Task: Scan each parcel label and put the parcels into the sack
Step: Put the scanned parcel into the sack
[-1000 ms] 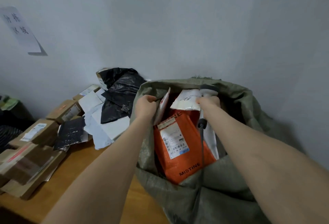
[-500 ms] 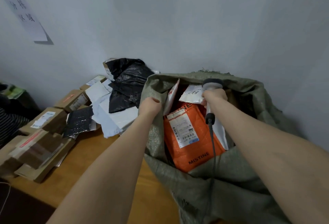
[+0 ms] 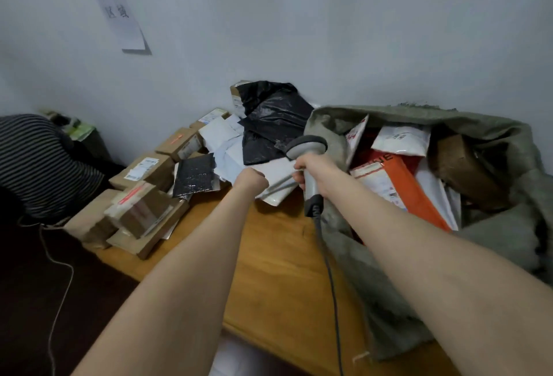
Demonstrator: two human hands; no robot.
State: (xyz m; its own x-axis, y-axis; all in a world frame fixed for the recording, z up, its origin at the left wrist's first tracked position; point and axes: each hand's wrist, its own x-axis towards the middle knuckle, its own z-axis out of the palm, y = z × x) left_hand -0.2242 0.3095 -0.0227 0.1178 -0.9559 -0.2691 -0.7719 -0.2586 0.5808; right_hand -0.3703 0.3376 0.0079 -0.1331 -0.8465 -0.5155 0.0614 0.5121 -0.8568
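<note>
1. Left hand [image 3: 252, 179], centre of the frame: fingers curled at the near edge of a white mailer [image 3: 279, 172]. We cannot tell whether it has a real hold or only rests there.
2. Right hand [image 3: 312, 166] is wrapped round the grip of the scanner [image 3: 307, 147]. The scanner's head points up and left, over the same mailer. Its cable [image 3: 329, 271] trails down across the worktop [image 3: 278, 280].
3. The mailer lies at the right end of the pile, just beside the sack [image 3: 493, 127], partly under a black bag [image 3: 275, 118].
4. The sack fills the right of the frame with its mouth open. An orange parcel [image 3: 404, 179] and white ones already lie inside. Boxes [image 3: 149, 166] wait at centre left.
5. We judge the step in hand to be pulling the mailer free and scanning it.
6. To do it well:
   - Take a firm pinch on the edge and slide the mailer out flat, so the black bag does not drag along.
   - No label shows on the upper face, so we would turn it over to find one.
   - Smooth the film before aiming, since wrinkles may spoil a read.
   - Keep the cable off the pile.
   - Confirm the read before dropping the mailer in the sack.
</note>
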